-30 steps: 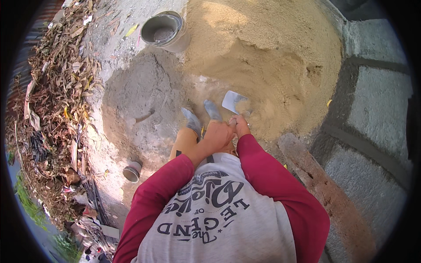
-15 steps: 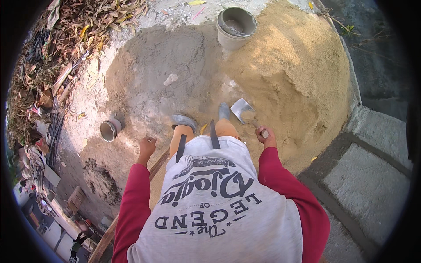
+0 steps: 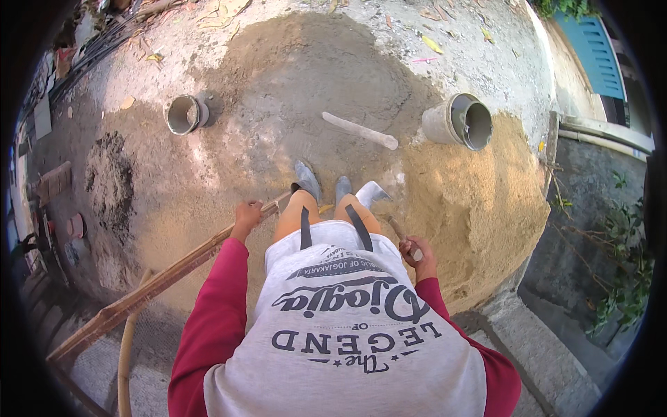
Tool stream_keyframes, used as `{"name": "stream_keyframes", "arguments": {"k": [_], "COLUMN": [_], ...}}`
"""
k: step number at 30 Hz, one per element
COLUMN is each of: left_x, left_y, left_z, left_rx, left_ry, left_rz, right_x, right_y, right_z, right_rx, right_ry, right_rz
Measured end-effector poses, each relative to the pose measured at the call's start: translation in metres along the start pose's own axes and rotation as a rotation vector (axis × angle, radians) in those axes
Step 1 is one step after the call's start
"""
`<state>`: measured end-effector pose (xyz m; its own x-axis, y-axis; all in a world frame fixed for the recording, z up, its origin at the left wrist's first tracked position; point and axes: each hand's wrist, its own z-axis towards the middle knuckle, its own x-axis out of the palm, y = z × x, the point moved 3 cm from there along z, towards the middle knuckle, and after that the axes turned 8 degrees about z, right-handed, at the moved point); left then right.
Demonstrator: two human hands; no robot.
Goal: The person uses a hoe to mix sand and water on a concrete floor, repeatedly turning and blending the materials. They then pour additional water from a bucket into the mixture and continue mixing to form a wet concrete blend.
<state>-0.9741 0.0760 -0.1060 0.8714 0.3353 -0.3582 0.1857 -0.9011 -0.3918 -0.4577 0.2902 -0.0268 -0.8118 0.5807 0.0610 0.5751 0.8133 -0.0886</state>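
My right hand [image 3: 417, 256] is closed around the handle end of a small shovel, to the right of my legs. The pale blade [image 3: 372, 194] of this shovel rests low beside my right boot [image 3: 344, 186], and my leg hides part of it. On the other side, my left hand [image 3: 249, 217] hangs with its fingers curled and nothing visible in them. Below it in the picture runs a long wooden plank [image 3: 139, 299]; I cannot tell whether the hand touches it. Ahead of my boots, a pale thick rod [image 3: 360, 131] shows over wet grey mortar [image 3: 326, 83].
A sand heap [image 3: 479, 201] lies to the right. A grey bucket [image 3: 438, 124] stands at its far edge, a smaller bucket [image 3: 184, 115] at the left. Dark rubble [image 3: 111, 174] lies far left. A bent pole [image 3: 126, 354] crosses near the plank. A concrete ledge [image 3: 535, 340] borders the lower right.
My view has swung, so the buckets, mortar and sand appear shifted. More of the plank shows now. The shovel blade sits closer to my right leg, and my right hand is lower in view.
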Motion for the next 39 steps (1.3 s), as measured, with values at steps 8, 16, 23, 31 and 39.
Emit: {"name": "stream_keyframes", "arguments": {"k": [8,16,23,31,39], "left_x": [-0.022,-0.026,-0.073,-0.186,-0.287], "left_y": [-0.017,-0.070,-0.191,-0.223,-0.186], "left_z": [-0.034,-0.046,-0.006,0.069,0.080], "left_rx": [0.047,-0.022,0.103,0.062,0.016], "left_ry": [-0.135,0.211,0.285,-0.148,-0.456], "left_rz": [-0.221,-0.504,-1.340,-1.555,-1.703], "right_x": [0.172,0.354,0.440,0.532,0.619], "right_y": [-0.057,-0.206,-0.286,-0.304,-0.378], "right_z": [0.044,-0.024,-0.135,-0.130,-0.088], "right_rx": [0.109,0.007,-0.023,-0.049,0.000], "right_ry": [0.131,0.252,0.634,0.951,1.160], "right_rz": [-0.609,-1.173,-1.576,-1.927,-2.187]}}
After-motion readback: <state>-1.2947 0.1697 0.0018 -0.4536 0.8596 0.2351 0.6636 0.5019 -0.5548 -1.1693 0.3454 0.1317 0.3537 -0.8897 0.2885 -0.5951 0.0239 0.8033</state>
